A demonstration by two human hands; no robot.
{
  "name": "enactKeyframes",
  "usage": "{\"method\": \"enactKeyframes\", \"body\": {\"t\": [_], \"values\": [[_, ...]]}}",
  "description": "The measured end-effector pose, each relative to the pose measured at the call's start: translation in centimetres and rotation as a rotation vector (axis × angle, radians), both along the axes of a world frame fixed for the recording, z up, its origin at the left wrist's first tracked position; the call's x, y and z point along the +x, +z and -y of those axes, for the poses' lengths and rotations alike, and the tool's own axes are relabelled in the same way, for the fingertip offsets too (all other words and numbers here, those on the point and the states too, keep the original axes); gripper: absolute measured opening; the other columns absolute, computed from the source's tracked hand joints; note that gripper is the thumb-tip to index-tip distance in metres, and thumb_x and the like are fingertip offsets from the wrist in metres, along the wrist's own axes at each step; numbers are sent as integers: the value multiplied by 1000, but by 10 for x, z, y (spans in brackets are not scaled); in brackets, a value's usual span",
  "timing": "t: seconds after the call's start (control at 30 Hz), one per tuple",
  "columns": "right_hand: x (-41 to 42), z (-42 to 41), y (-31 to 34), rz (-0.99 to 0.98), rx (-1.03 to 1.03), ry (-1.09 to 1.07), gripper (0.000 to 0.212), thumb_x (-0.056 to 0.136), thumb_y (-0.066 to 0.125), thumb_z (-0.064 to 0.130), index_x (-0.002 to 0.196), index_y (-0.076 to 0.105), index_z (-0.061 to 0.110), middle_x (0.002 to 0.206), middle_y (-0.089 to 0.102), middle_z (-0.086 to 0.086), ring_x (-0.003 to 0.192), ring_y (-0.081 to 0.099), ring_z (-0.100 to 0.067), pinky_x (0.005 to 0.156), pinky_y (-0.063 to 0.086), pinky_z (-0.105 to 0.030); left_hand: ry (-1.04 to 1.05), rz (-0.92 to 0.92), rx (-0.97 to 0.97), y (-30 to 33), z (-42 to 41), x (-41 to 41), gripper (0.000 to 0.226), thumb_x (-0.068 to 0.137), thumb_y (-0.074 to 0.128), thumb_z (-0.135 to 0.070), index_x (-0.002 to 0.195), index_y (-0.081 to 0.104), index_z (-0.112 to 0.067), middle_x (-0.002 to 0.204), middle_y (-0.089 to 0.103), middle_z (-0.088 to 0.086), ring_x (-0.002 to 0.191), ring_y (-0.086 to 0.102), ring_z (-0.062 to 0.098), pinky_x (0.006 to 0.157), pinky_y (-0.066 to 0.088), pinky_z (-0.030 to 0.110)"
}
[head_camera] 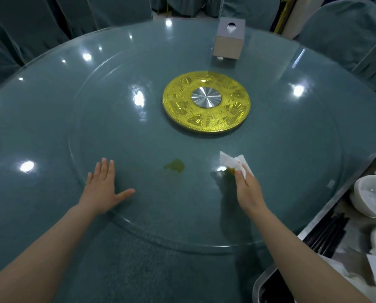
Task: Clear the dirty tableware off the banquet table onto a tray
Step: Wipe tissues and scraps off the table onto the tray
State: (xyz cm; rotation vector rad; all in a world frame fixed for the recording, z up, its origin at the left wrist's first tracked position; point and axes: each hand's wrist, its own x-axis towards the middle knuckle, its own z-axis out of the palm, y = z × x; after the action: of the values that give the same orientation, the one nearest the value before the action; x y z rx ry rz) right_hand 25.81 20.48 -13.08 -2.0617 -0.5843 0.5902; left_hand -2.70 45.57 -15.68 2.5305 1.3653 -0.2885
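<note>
I'm resting my left hand (105, 188) flat on the glass surface (51, 119), fingers spread. My right hand (247, 191) is pinching a stained white napkin (234, 161) just right of a greenish spill (175, 165). The tray (326, 217) is sitting at the right edge, holding bowls (372, 196).

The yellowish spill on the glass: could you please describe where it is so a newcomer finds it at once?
Start at the gold disc at the centre of the glass turntable. Nearer the person, between the flat left hand and the right hand holding a napkin, lies the spill, the only yellow-green smear there.
</note>
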Motion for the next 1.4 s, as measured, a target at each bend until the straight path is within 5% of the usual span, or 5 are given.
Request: {"method": "enactKeyframes", "body": {"t": [0.2,0.47,0.8,1.2,1.4], "values": [[-34,-37,-9,32,-91,-111,52,104,26,30,151,20,8,159,20,-5,147,13,-20,117,9,-33,49,-13,-12,-9,37,13,122,70,37,-84,148,-17,-7,156,-22,15,145,-16,29,116,-4,47],[-88,-84,-17,360,-212,505,50,104,25,30,150,25,11,161,12,-7,148,4,-19,118,-2,-32,5,-36,-184,-9,67,17,145,53,50,-89,140,-35,-10,148,-41,13,137,-36,27,111,-16,46],[-131,-17,0,349,-226,947,48,105,26,28,150,25,14,160,15,1,147,8,-12,114,-2,-21,-1,350,-443,43,110,-25,95,82,66,-2,149,-2,-4,159,-7,9,146,-6,17,109,-1,14],[-126,53,72,-367,163,239,26,101,43,27,93,67,19,97,69,-6,87,62,-16,79,49,-27,73,536,-397,92,176,-52,76,86,57,1,150,19,-13,158,16,3,147,8,14,112,11,20],[-117,75,94,-723,294,131,22,99,48,30,102,62,14,82,76,-2,73,73,-16,58,56,-27,173,873,-634,137,208,-19,36,93,54,-5,129,57,-11,126,62,3,117,55,13,101,40,25]]}}
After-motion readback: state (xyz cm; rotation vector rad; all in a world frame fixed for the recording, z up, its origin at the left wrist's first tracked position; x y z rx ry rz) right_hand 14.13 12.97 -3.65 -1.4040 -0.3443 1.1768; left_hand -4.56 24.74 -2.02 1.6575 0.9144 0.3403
